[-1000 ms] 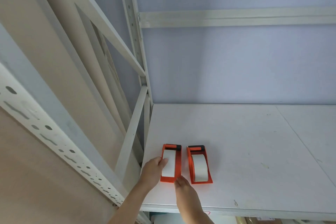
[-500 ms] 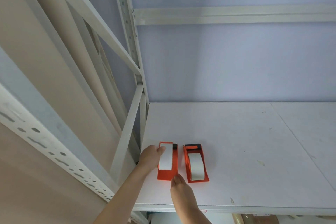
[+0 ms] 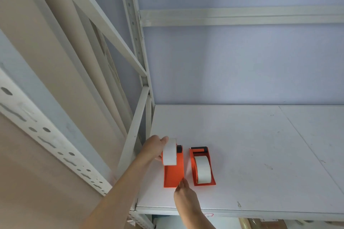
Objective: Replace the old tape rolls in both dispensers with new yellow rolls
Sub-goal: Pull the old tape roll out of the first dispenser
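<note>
**Old roll half out of the left dispenser, right hand bracing the base**

The white shelf point(image 3: 260, 154) carried two orange tape dispensers side by side near its front left corner, long axes running front to back, cutter ends toward the wall. The right dispenser point(image 3: 202, 167) sat apart from both hands with its pale roll point(image 3: 203, 169) seated in the cradle. The left dispenser point(image 3: 174, 171) showed a bare cradle floor toward the front; its old white roll point(image 3: 169, 151) stood raised over the rear half, beside the cutter. The left hand point(image 3: 153, 148) was nearer, fingers closed around the roll from its left side, thumb on top. The right hand point(image 3: 183, 194) lay flat-pointed, fingertips touching the dispenser's front right corner, holding nothing. The pull likely ran up and leftward, away from the cutter.

Whether the roll had cleared its hub could not be told; the left fingers behind it were hidden. No yellow rolls were in view.
</note>
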